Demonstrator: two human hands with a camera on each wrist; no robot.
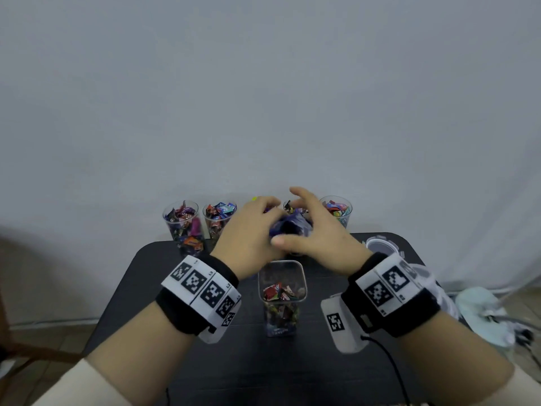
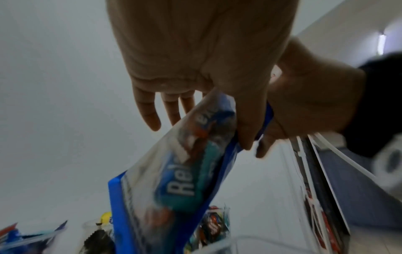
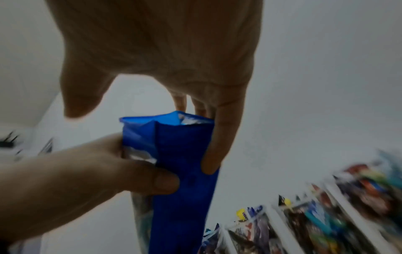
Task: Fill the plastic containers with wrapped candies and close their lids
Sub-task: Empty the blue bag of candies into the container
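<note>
Risk: the blue candy bag [image 3: 182, 171] could tip or slip and scatter candies over the bench [image 1: 322, 376], since both hands hold it only near its open top; the left hand [image 1: 251, 232] pinches one edge; the right hand [image 1: 319, 230] presses a finger on the other side, thumb apparently free; the half-filled square container [image 1: 281, 288] stands just below, its lid [image 1: 380, 244] well apart.
</note>
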